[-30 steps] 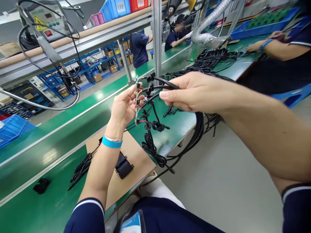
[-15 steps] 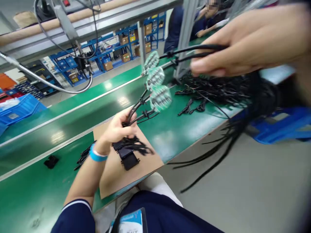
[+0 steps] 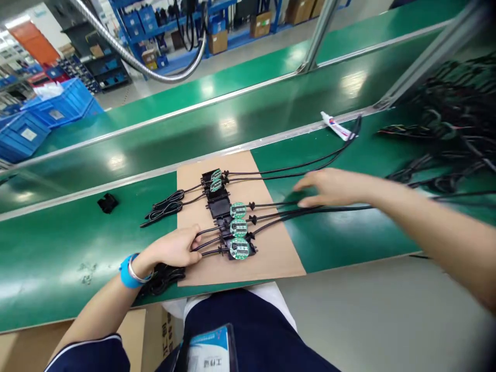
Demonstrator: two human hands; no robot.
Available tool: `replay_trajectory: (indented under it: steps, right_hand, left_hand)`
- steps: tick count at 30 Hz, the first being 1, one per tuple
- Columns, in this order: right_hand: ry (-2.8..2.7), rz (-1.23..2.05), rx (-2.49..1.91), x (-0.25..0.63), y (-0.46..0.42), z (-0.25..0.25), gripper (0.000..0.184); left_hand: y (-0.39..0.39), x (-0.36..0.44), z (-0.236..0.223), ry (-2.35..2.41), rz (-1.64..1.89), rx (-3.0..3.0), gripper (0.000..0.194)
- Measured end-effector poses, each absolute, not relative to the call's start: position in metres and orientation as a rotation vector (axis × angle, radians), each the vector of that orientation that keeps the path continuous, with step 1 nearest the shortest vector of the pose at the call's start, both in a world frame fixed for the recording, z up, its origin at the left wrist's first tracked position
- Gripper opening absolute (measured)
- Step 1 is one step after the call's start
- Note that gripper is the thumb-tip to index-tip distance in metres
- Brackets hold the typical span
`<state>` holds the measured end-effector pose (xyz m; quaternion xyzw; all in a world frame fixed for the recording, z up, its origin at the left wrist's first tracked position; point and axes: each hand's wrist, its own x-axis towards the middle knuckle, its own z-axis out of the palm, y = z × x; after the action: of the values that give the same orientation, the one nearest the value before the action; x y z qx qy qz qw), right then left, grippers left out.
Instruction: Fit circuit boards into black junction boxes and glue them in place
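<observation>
My left hand (image 3: 179, 247) is closed around several black cables (image 3: 210, 242) beside a row of round green circuit boards (image 3: 239, 228). Three of these boards lie over the black plastic housings (image 3: 220, 207) in the middle of the cardboard sheet. Two smaller-looking green boards (image 3: 216, 184) rest at the row's far end. Over the cables running off to the right, my right hand (image 3: 329, 188) has thumb and forefinger apart; its other fingers are partly hidden. Coiled cable bundles (image 3: 166, 204) lie left of the sheet, and another dark bundle (image 3: 165, 279) sits beneath my left wrist.
Beneath the parts is a cardboard sheet (image 3: 271, 253) on the green bench. A white tube (image 3: 335, 125) lies at the back rail, a small black part (image 3: 107, 203) at left. A cable heap (image 3: 461, 119) covers the right end. Metal posts (image 3: 422, 57) rise behind.
Both hands have come down, and the boards with their cables now lie over the housings. My right hand has let go of the raised cables. The view has turned left and down.
</observation>
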<state>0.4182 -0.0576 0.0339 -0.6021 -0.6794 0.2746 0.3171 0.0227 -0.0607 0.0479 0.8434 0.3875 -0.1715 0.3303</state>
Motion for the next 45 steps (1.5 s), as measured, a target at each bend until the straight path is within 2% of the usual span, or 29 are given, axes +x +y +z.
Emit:
replay_trajectory:
  steps: [3,5,9,13,19,21,24,29,32,35,38,41,45]
  right_hand:
    - [-2.076,0.925,-1.412,0.355,-0.051,0.005,0.029]
    - [-2.212,0.936,-1.325,0.327,-0.05,-0.007,0.031]
    - [-2.257,0.866,-1.237,0.311,-0.053,-0.021,0.022]
    - [-2.19,0.93,-1.108,0.32,-0.053,-0.019,0.027]
    - [-2.132,1.119,-1.206,0.322,-0.026,-0.021,0.046]
    - [-2.17,1.073,-1.251,0.322,-0.021,-0.03,0.038]
    - [-2.273,0.819,-1.19,0.325,-0.021,-0.045,0.02]
    - [-2.328,0.45,-0.942,0.327,-0.025,-0.055,0.013]
    - [-2.278,0.38,-0.966,0.327,-0.036,-0.044,0.014]
    - [-2.304,0.522,-1.03,0.325,-0.059,-0.025,0.022]
    - [-2.407,0.749,-1.057,0.318,-0.08,-0.012,0.028]
    - [-2.391,0.797,-1.029,0.309,-0.093,-0.012,0.021]
    - [-2.356,0.722,-0.964,0.308,-0.095,-0.018,0.016]
  left_hand:
    - [-0.062,0.024,0.045,1.031,-0.379,2.181,0.026]
    - [-0.064,0.025,0.044,1.042,-0.333,2.188,0.03]
    - [-0.069,0.028,0.029,1.043,-0.325,2.266,0.033]
    - [-0.068,0.024,0.027,1.01,-0.325,2.301,0.029]
    - [-0.049,0.006,0.045,1.437,-0.336,2.441,0.032]
    - [-0.046,0.006,0.039,1.553,-0.447,2.476,0.033]
    - [-0.046,0.007,0.022,1.69,-0.559,2.529,0.033]
    - [-0.047,0.001,0.008,1.799,-0.424,2.749,0.032]
    - [-0.053,0.0,0.016,1.749,-0.268,2.829,0.029]
    - [-0.071,0.011,0.025,1.462,-0.016,2.809,0.042]
    - [-0.092,0.028,0.021,1.127,0.049,2.688,0.029]
    - [-0.103,0.04,0.005,1.057,0.008,2.627,0.013]
    - [-0.101,0.039,-0.006,1.062,0.039,2.605,0.017]
